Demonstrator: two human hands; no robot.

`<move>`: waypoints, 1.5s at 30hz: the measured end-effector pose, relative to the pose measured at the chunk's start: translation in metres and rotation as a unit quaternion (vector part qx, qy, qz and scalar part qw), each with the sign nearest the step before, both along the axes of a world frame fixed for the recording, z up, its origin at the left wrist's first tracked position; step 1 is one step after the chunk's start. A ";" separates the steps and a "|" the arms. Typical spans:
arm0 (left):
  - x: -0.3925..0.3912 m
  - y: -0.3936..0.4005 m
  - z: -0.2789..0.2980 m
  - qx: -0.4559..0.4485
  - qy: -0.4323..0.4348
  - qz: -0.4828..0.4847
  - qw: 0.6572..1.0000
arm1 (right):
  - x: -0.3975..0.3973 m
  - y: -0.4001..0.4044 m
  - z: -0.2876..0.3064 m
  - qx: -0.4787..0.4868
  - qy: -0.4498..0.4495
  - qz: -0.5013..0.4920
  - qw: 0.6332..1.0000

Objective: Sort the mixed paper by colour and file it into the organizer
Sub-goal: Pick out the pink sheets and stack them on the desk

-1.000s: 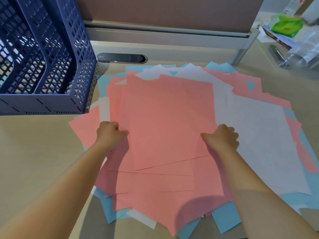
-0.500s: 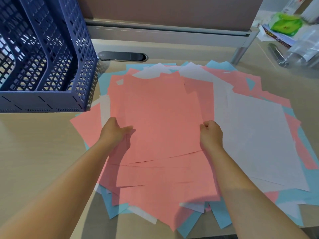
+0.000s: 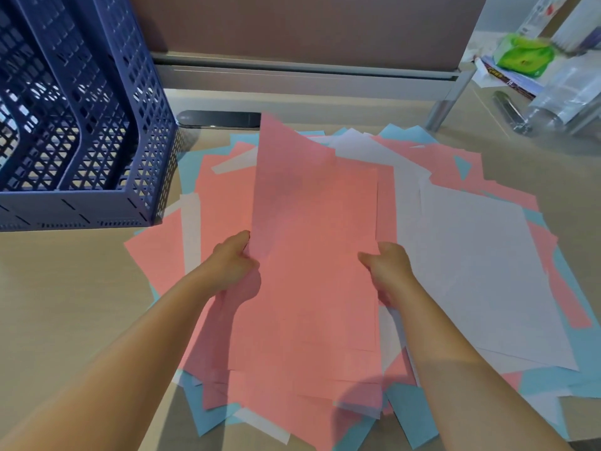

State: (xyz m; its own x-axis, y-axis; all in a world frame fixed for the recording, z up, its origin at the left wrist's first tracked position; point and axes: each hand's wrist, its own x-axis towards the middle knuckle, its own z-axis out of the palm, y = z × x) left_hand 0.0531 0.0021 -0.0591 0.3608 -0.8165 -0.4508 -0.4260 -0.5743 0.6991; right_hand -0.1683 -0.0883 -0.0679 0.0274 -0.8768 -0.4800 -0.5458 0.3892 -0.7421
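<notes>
Tabletop (image 3: 65, 304) strewn with mixed paper | left hand (image 3: 232, 266), right hand (image 3: 388, 268) each pinching pink sheets' (image 3: 312, 255) side edges | thin, floppy, slippery: hold both edges | organizer (image 3: 84, 125) left

Blue organizer (image 3: 81, 131) runs off the left and top edges, so its compartments can't be counted. The pink stack (image 3: 312, 255) covers most of the paper beneath, only coloured corners poking out. Fingers of the left hand (image 3: 232, 265) and right hand (image 3: 388, 271) vanish behind that stack. Far right of the organizer, the green packet (image 3: 523, 55) and clear plastic (image 3: 566, 99) are blurred, partly cut off.
</notes>
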 end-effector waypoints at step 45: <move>0.025 0.014 -0.005 -0.001 -0.045 0.319 0.947 | 0.013 -0.063 0.012 -0.099 0.019 -0.015 0.995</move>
